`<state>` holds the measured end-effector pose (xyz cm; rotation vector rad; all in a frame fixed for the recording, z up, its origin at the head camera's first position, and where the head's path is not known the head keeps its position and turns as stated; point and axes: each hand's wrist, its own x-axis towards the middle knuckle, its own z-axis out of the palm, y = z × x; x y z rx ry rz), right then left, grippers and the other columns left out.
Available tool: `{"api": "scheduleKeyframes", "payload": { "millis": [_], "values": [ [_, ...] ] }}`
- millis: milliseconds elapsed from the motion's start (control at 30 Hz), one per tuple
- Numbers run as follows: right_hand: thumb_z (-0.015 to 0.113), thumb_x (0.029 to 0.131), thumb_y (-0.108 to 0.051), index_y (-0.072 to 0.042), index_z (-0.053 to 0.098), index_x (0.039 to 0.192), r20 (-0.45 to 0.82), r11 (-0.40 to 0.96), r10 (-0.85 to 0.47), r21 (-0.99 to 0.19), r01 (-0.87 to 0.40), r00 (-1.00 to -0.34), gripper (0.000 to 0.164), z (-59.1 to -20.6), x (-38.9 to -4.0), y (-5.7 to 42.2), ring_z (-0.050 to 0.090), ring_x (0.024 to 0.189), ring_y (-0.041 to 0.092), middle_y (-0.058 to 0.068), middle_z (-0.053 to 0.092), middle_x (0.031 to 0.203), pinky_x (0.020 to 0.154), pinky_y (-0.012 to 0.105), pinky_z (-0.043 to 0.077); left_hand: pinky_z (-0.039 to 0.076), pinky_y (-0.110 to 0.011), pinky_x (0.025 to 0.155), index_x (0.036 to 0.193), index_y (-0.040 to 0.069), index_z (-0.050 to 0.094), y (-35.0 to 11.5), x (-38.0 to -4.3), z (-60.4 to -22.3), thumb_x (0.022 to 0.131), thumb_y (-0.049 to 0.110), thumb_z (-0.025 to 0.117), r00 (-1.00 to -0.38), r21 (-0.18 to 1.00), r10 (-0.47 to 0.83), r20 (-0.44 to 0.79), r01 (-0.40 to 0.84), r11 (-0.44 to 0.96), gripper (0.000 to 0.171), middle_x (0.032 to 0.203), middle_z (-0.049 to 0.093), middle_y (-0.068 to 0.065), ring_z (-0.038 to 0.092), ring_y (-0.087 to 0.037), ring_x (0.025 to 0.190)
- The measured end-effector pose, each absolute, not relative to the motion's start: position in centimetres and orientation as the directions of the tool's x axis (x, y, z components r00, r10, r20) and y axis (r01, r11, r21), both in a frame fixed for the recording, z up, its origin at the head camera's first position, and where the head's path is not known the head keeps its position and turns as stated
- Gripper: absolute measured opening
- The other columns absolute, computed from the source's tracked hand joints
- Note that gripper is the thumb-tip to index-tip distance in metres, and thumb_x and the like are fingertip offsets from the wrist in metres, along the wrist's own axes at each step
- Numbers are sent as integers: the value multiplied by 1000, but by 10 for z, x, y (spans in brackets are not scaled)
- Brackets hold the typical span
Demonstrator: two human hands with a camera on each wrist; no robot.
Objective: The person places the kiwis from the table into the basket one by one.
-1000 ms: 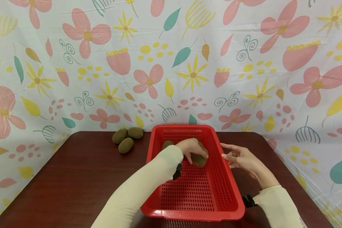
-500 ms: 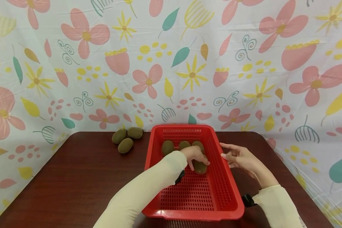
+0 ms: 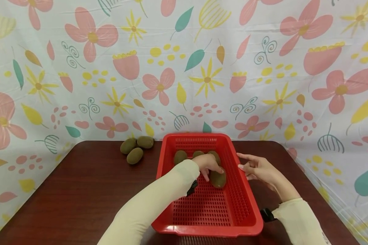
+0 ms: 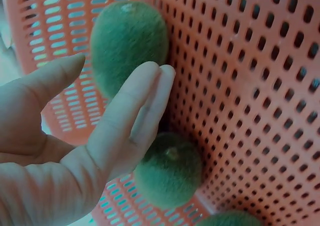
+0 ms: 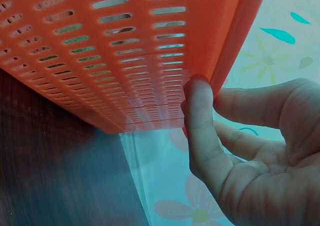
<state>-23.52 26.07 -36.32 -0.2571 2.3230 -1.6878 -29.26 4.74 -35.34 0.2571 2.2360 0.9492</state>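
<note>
Floral backdrop (image 3: 184, 41), tabletop kiwis (image 3: 135, 156), left hand (image 3: 208, 162) loose at inner kiwi (image 3: 219, 180), right hand (image 3: 261, 169) loose against basket (image 3: 208, 231).

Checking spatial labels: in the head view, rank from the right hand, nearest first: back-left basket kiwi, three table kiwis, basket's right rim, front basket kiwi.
1. Right rim of the red basket: touched by the right hand.
2. Front kiwi: inside the basket, by the left hand.
3. Back-left kiwi: inside the basket's far left.
4. Three table kiwis: left of the basket.
</note>
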Motion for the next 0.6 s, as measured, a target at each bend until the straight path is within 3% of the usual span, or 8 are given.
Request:
{"api": "scheduleKeyframes", "payload": {
  "millis": [133, 267, 367, 600],
  "values": [
    [62, 95, -17, 0, 28, 150, -104, 321, -288, -947, 7, -952, 66, -363, -235, 261, 68, 84, 24, 14, 64, 91, 77, 40, 58, 58, -39, 75, 136, -5, 45, 39, -295, -342, 93, 20, 66, -770, 688, 429, -472, -17, 725, 54, 128, 53, -23, 62, -38, 106],
    [62, 95, -17, -1, 28, 150, -100, 324, -287, -946, 2, -953, 67, -364, -235, 262, 68, 85, 24, 14, 63, 90, 77, 40, 58, 58, -39, 75, 142, -5, 36, 25, -302, -325, 92, 21, 66, -776, 702, 446, -446, 5, 712, 64, 123, 55, -28, 67, -35, 93],
    [62, 95, -17, -1, 29, 150, -96, 324, -286, -946, -2, -953, 66, -364, -236, 263, 68, 86, 23, 13, 63, 90, 77, 40, 58, 57, -41, 78, 144, -5, 31, 11, -306, -307, 92, 21, 67, -776, 743, 457, -434, -21, 669, 69, 118, 57, -28, 67, -34, 92],
    [63, 95, -17, -2, 29, 150, -109, 321, -283, -947, 12, -953, 67, -364, -236, 262, 68, 84, 24, 13, 62, 90, 77, 41, 58, 58, -37, 77, 129, -6, 43, -30, -307, -267, 93, 23, 66, -814, 801, 461, -355, -11, 598, 52, 103, 59, -20, 69, -32, 87]
  ]
}}
